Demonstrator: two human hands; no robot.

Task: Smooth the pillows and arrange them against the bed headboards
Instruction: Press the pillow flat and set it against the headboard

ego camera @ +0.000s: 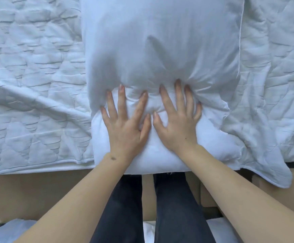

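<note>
A white pillow (160, 41) lies lengthways on the bed, reaching from the near edge to the top of the view. Its loose case ends in a bunched fold where my fingertips are; the bare inner pillow (169, 160) shows below that fold. My left hand (125, 123) and my right hand (176, 121) press flat on the pillow side by side, fingers spread, thumbs nearly touching. Neither hand grips the fabric. No headboard is in view.
A wrinkled white quilted cover (30, 95) spreads on both sides of the pillow, with a corner hanging over the bed edge at the right (276, 174). Below the edge are brown flooring (37, 195), my dark trouser legs (174, 207) and white bedding on the floor (5, 230).
</note>
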